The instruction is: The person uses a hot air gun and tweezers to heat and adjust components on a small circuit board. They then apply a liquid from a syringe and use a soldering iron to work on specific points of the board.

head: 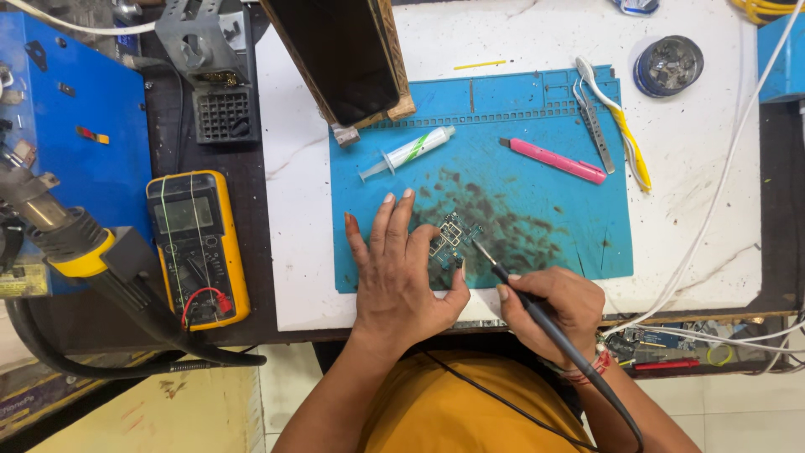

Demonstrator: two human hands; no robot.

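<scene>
Left hand (401,273) lies spread flat, pinning a small circuit board (453,236) to the blue mat (537,210). Right hand (558,306) is pinching a soldering iron (520,294), tip right on the board.

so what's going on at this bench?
A person is working on a small green circuit board lying on a stained blue work mat. Their left hand presses flat beside the board, steadying it. Their right hand grips a black soldering iron like a pen, tip at the board's edge.
</scene>
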